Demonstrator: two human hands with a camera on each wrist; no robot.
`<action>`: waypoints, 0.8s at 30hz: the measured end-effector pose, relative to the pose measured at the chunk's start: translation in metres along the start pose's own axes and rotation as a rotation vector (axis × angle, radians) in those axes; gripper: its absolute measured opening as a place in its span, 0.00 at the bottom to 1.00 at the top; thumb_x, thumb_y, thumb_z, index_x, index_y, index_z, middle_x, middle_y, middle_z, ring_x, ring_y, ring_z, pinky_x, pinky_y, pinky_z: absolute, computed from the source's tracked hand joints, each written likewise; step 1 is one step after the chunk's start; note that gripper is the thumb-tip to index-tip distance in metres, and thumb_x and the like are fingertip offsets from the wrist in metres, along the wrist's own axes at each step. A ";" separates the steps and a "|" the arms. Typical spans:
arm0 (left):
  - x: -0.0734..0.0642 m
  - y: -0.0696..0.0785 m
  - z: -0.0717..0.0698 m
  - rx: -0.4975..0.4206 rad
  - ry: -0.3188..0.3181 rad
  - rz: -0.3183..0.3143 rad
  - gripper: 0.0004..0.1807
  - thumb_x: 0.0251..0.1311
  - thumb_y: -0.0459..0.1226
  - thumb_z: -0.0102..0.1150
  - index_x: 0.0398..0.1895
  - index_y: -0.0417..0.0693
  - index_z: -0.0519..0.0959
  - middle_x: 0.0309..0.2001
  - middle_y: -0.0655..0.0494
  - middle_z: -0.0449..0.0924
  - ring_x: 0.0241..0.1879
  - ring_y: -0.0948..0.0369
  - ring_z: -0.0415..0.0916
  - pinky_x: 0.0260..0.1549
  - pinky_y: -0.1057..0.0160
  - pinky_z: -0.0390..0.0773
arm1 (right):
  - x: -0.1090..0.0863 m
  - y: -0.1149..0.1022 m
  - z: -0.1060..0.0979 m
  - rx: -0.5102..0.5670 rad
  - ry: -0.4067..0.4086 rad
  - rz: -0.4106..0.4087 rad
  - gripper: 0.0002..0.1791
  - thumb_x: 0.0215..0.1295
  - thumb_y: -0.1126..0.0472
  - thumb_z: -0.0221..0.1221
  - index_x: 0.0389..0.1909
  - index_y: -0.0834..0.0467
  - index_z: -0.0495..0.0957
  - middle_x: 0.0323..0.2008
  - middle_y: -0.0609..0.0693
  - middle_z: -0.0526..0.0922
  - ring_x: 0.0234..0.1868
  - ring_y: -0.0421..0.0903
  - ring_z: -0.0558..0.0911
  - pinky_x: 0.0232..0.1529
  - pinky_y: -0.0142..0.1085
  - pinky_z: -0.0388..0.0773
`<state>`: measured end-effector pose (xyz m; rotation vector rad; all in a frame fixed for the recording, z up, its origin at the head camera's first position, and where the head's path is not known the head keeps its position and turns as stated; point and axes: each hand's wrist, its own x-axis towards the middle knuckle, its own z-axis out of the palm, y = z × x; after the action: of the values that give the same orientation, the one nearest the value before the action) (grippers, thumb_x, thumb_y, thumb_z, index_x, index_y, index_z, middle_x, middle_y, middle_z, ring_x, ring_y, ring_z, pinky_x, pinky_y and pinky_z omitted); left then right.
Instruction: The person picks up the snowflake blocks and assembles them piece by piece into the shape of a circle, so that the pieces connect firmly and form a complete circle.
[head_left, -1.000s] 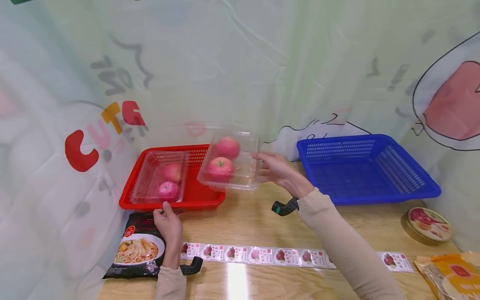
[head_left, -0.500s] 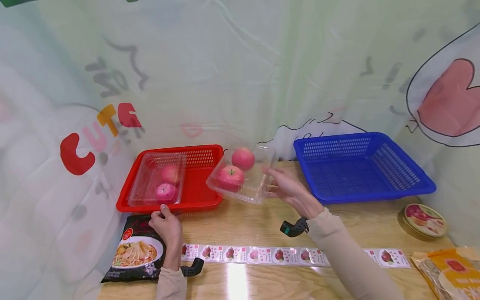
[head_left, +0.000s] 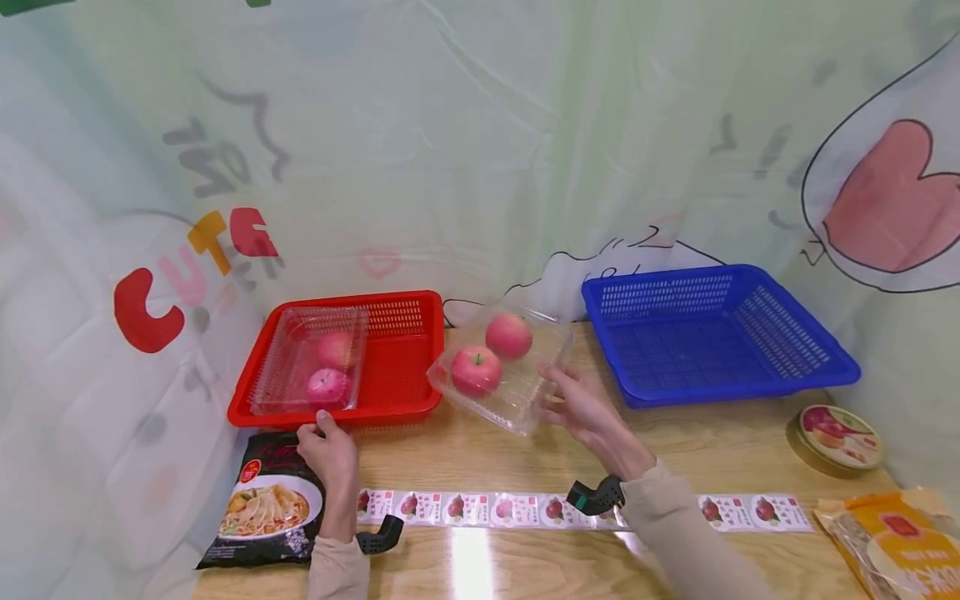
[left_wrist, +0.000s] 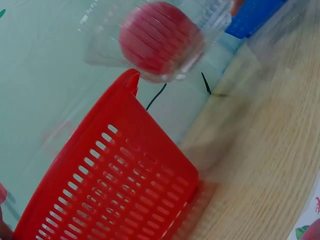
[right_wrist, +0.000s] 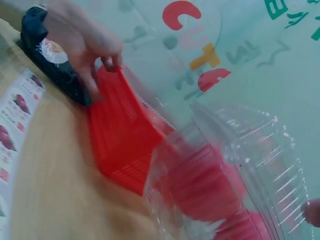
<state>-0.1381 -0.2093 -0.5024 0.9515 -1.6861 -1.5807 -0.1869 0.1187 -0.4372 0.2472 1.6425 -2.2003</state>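
Observation:
My right hand (head_left: pixel 592 417) grips the right edge of a clear plastic box (head_left: pixel 525 389). This box hangs tilted above the table, with one apple (head_left: pixel 476 371) and a second apple (head_left: pixel 509 336) inside it. Over at the left, my left hand (head_left: pixel 330 454) pinches the front rim of the red basket (head_left: pixel 397 412); the right wrist view shows its thumb and fingers (right_wrist: pixel 110 62) on that rim. Another clear box (head_left: pixel 285 367) lies in the basket's left part. Two more apples show through its plastic, one of them pinker (head_left: pixel 327 387).
A blue basket (head_left: pixel 720 388) stands at the right. Along the front of the wooden table (head_left: pixel 420 558) runs a strip of apple labels (head_left: pixel 457 509). A black noodle packet (head_left: pixel 262 508) lies at left, a round tin (head_left: pixel 840 437) and an orange bag (head_left: pixel 900 546) at right.
My right hand has carried the box with two apples rightward and lower, away from the red basket, and the box has turned somewhat. The left hand has stayed at the basket's rim.

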 end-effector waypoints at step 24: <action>-0.002 0.002 0.001 -0.058 -0.049 -0.052 0.14 0.84 0.42 0.43 0.42 0.39 0.67 0.53 0.37 0.69 0.41 0.47 0.75 0.25 0.75 0.78 | -0.009 0.050 -0.009 0.198 0.226 -0.063 0.40 0.81 0.63 0.54 0.83 0.57 0.42 0.68 0.62 0.69 0.49 0.45 0.87 0.69 0.56 0.77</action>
<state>-0.1379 -0.2069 -0.5007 0.9416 -1.6513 -1.6909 -0.1592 0.1166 -0.4802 0.5231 1.5612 -2.4617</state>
